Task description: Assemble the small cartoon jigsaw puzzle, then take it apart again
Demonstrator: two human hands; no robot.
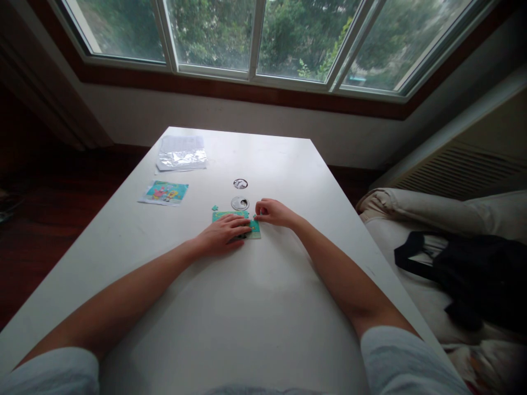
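Observation:
A small green jigsaw puzzle lies flat on the white table, partly assembled. My left hand rests over it with fingers stretched out, covering much of its middle and lower left. At the puzzle's upper right corner, my right hand has thumb and forefinger pinched on a small puzzle piece. One loose puzzle piece lies by the upper left corner. Farther left is a picture card with colourful cartoon figures on a blue-green ground.
Just beyond the puzzle, two round grommets are set in the table. A clear plastic bag with papers lies at the far left. To the right stands a pale sofa with a dark bag. A window is ahead.

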